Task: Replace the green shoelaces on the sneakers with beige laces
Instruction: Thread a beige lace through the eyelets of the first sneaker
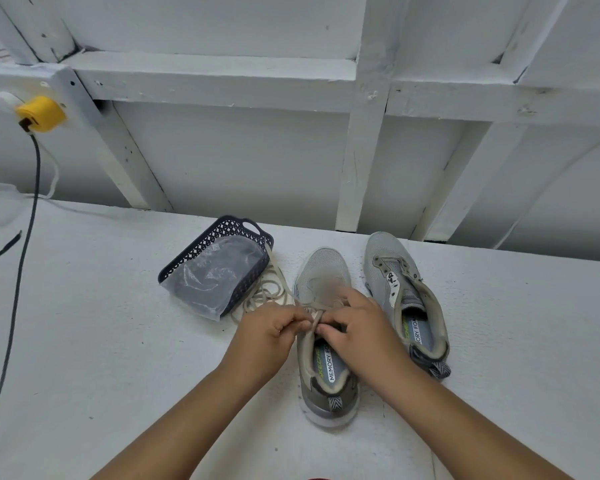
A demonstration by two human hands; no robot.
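Observation:
Two grey sneakers stand side by side on the white table, toes pointing away from me. The left sneaker [323,271] has a beige lace [312,311] running through its eyelets. My left hand [271,330] pinches that lace at the shoe's left edge. My right hand [355,323] lies over the tongue and pinches the lace from the other side. The right sneaker [395,271] has bare eyelets and no lace. Loose beige lace [269,289] trails in coils from the left sneaker toward the basket. No green lace is in view.
A dark mesh basket [238,230] holding a clear plastic bag [212,275] sits left of the sneakers. A black cable [18,271] hangs from a yellow plug [40,114] at the far left. A white framed wall rises behind the table.

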